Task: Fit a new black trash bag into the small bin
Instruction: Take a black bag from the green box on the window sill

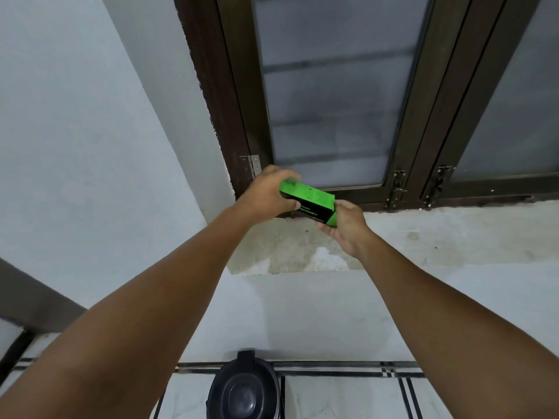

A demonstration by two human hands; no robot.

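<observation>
Task is at early stage. Left hand (266, 193) and right hand (344, 226) both grip a green box (307, 202) above the window ledge (423, 234), prob. the bags. No bag out yet; bin (243, 391) on the floor below w/ lid closed.

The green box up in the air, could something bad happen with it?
Maybe. Both the left hand and right hand grip the box only by its ends above the sill, so it might slip and drop. The bin sits far below on the floor, lid seemingly on, so it isn't ready yet.
</observation>
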